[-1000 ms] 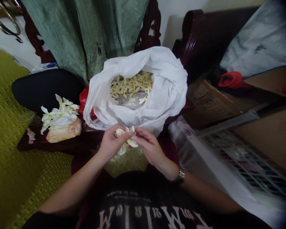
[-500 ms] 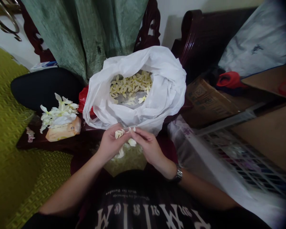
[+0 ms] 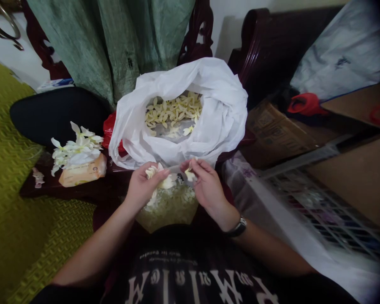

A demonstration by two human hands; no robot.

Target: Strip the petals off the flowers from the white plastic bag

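Note:
My left hand [image 3: 142, 185] is closed around a bunch of white flowers [image 3: 167, 181], their curled petals poking out past the thumb. Between the fingertips of my right hand [image 3: 209, 185] is a small pale yellow-white flower [image 3: 190, 174], a short way apart from the bunch. Below both hands, a clear bag [image 3: 167, 211] in my lap holds many white petals or flowers. Just beyond my hands stands a white plastic bag [image 3: 224, 105] with its mouth wide apart; loose yellowish-white flowers [image 3: 174, 109] lie inside it.
At left, white flowers [image 3: 79, 141] rest on an orange tissue pack [image 3: 84, 171] upon a dark wooden bench [image 3: 50, 192]. A red bag [image 3: 109, 131] and a black cushion [image 3: 57, 118] are behind. To the right are a cardboard box [image 3: 275, 131] and a wire-sided crate [image 3: 323, 211].
My hands, which were together at the flowers, have moved apart. The right hand has shifted right with a single flower in its fingertips; the left keeps the bunch.

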